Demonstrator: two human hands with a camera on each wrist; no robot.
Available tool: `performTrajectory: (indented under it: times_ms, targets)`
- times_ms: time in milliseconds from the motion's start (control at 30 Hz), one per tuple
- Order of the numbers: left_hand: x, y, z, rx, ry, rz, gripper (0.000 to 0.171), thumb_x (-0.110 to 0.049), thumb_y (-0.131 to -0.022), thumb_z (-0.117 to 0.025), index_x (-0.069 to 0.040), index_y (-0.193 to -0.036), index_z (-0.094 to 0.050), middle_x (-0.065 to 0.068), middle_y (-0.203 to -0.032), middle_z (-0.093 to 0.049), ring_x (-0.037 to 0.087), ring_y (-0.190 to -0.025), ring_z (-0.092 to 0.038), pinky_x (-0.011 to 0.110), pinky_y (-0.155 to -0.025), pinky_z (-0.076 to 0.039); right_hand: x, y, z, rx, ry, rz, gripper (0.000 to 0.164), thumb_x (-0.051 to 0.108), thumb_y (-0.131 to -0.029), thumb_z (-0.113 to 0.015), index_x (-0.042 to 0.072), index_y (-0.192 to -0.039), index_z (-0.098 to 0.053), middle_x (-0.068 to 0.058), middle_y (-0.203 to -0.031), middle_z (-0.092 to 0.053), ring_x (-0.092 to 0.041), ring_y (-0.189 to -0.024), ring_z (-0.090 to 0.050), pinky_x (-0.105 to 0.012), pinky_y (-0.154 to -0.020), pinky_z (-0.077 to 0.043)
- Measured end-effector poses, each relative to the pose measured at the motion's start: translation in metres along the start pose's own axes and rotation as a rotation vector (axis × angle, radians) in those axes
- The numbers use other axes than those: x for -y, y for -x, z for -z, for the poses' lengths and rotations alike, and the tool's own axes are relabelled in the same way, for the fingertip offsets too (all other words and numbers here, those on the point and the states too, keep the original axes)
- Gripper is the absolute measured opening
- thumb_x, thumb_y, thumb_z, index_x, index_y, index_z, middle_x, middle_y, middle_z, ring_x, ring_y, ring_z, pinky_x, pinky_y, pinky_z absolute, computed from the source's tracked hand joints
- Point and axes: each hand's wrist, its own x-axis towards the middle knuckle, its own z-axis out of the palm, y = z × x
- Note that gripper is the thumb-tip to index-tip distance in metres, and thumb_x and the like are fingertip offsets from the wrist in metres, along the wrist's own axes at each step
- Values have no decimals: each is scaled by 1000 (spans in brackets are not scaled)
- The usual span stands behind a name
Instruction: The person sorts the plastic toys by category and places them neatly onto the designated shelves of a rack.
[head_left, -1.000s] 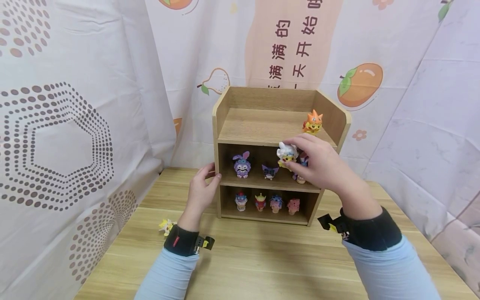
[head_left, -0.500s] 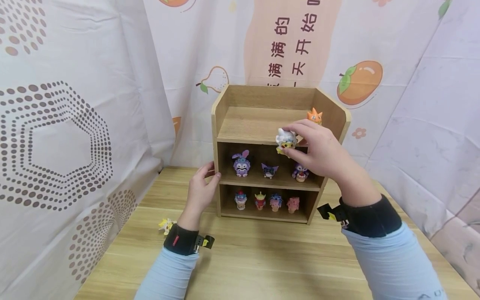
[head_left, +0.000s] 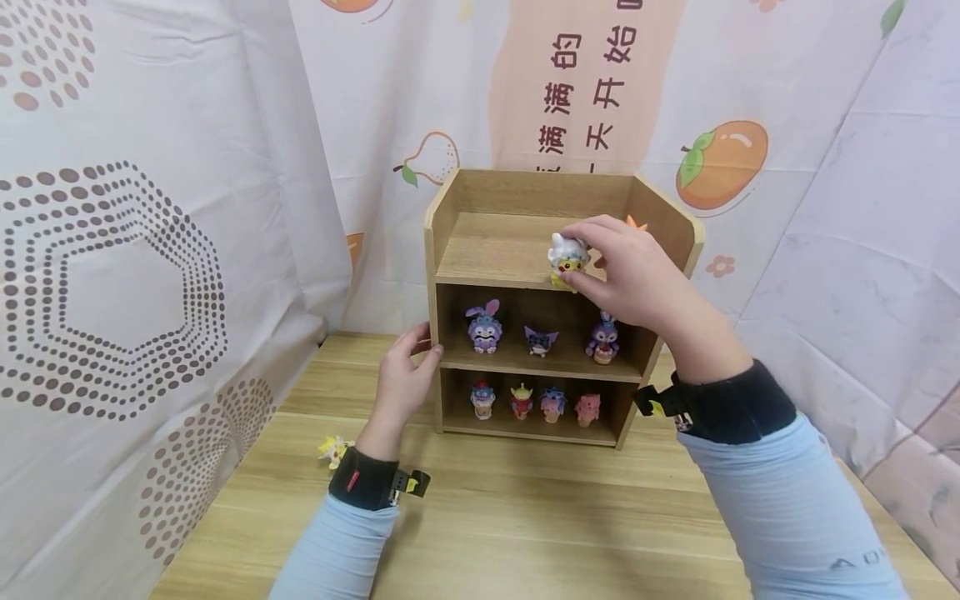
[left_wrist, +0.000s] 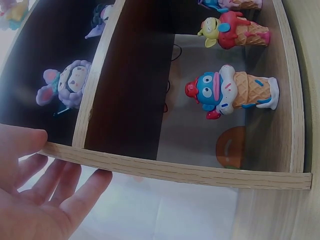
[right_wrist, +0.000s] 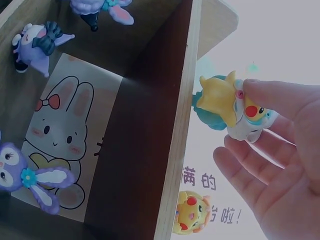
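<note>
In the head view my right hand [head_left: 633,271] pinches a small yellow toy figure [head_left: 567,258] with red cheeks and a white hood. It is at the front edge of the wooden shelf unit's [head_left: 510,175] top level; whether it touches the board is unclear. The right wrist view shows the figure [right_wrist: 225,102] tilted sideways between thumb and fingers, its teal base near the board edge. My left hand [head_left: 405,379] holds the unit's left side panel. In the left wrist view its thumb lies at the panel's front edge [left_wrist: 175,172], with the fingers against the outer side.
An orange-topped figure [head_left: 636,223] stands top right, mostly behind my right hand. Purple figures [head_left: 484,327] stand on the middle shelf, several ice-cream-cone figures [head_left: 482,401] on the bottom one. A yellow-and-white figure [head_left: 333,451] lies on the table [head_left: 480,517] beside my left wrist.
My right hand has lifted the hooded yellow figure from in front of the middle shelf up to the top level's front edge. The left hand stays where it was.
</note>
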Motion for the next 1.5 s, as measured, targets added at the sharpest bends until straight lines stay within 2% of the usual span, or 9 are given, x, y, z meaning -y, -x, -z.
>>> performTrajectory:
  times_ms: [267, 600, 933, 1033, 1300, 1500]
  targets:
    - [0, 0, 0, 5, 6, -7, 39, -14, -92, -63, -7, -129, -57, 8, -119, -60, 17, -103, -57, 43, -82, -54, -3, -11, 1, 38, 27, -63, 43, 16, -84, -73, 3, -123, -59, -10, -114, -60, -21, -98, -53, -46, -81, -46]
    - [-1, 0, 0, 4, 5, -11, 39, -14, -91, -64, -7, -129, -57, 8, -119, -60, 17, -102, -58, 46, -83, -53, -12, -20, 0, 53, 41, -82, 42, 13, -83, -73, 1, -121, -59, -12, -112, -61, -22, -97, -55, -45, -82, -49]
    - [0, 0, 0, 2, -7, -19, 39, -13, -91, -64, -7, -129, -57, 8, -119, -60, 17, -103, -58, 45, -82, -53, -15, -32, -4, 140, 37, -140, 44, 15, -86, -72, 1, -124, -56, -13, -116, -58, -23, -96, -54, -46, -81, -49]
    - [1, 1, -1, 2, -6, -13, 39, -14, -91, -64, -6, -129, -57, 9, -119, -60, 17, -103, -58, 45, -83, -53, -16, -34, -7, 176, 46, -165, 44, 17, -87, -71, 3, -125, -56, -12, -117, -58, -23, -98, -53, -46, -84, -48]
    - [0, 1, 0, -4, -17, -15, 38, -14, -92, -64, -7, -129, -58, 8, -118, -60, 16, -102, -58, 45, -83, -53, -21, -42, -12, 203, 71, -185, 44, 15, -88, -68, 2, -127, -55, -14, -122, -57, -27, -107, -51, -48, -94, -43]
    - [0, 0, 0, -1, -15, -6, 39, -14, -92, -63, -7, -130, -57, 7, -119, -60, 16, -102, -58, 43, -82, -53, -21, -46, -13, 230, 88, -209, 43, 16, -88, -67, 3, -128, -55, -14, -123, -57, -28, -108, -50, -49, -95, -42]
